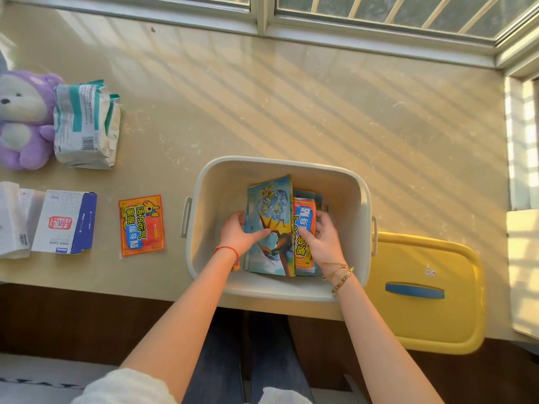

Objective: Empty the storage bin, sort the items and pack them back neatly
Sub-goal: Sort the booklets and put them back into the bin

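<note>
A cream storage bin (204,182) stands at the table's near edge. Inside it lies a blue picture book (271,205) with an orange heat-pack packet (304,220) beside it on the right. My left hand (239,231) grips the book's left side, thumb across the cover. Over the orange packet and the book's right edge rests my right hand (323,240), its fingers curled around them. Both hands are down inside the bin.
On the table to the left lie another orange heat-pack packet (142,225), a white and blue box (65,223), white packs (86,123) and a purple plush toy (23,118). The yellow bin lid (428,293) sits at the right. A window frame (262,21) runs along the far side.
</note>
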Demonstrator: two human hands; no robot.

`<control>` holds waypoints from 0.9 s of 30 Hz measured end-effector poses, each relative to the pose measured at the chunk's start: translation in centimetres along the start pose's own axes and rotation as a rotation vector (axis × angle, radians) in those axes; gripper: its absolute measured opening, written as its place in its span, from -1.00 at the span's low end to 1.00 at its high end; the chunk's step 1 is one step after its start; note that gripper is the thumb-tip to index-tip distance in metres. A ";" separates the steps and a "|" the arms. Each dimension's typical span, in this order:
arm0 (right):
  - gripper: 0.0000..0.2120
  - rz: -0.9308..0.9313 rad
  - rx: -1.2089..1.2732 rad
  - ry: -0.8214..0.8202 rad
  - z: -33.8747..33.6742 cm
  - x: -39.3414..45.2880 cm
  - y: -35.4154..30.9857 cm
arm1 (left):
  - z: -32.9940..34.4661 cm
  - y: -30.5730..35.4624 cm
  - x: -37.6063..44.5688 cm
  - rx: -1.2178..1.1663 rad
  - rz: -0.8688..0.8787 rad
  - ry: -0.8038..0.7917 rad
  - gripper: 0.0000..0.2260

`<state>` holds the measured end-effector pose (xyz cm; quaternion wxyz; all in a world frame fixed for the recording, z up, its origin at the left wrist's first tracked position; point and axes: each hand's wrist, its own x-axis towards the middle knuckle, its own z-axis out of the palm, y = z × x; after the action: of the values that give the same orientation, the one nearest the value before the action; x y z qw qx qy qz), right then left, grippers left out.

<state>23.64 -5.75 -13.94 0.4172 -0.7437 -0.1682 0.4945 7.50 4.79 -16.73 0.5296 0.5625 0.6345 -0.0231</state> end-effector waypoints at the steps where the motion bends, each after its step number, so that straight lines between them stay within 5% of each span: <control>1: -0.62 -0.010 0.010 -0.004 -0.1 -0.1 -0.1 | 0.0 0.1 -0.2 0.001 -0.002 -0.015 -0.24; 7: -0.66 -0.057 0.074 -0.039 -0.4 -0.9 -0.8 | -0.3 0.4 -1.4 -0.081 -0.018 -0.076 -0.27; 14: -0.66 -0.096 0.141 -0.073 -0.1 -2.7 -2.0 | -1.5 0.3 -3.4 -0.206 -0.102 -0.194 0.00; 19: -0.66 -0.144 0.125 -0.075 -0.1 -4.0 -2.9 | -1.4 0.9 -5.3 -0.269 -0.114 -0.292 -0.26; 27: -0.68 -0.220 0.035 0.004 -0.1 -6.3 -4.6 | -4.2 2.2 -8.8 -0.480 0.095 -0.041 -0.67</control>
<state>21.62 -7.30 -6.56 0.4824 -0.7144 -0.2391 0.4470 4.71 2.12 -7.53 0.6614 0.4491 0.5837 0.1420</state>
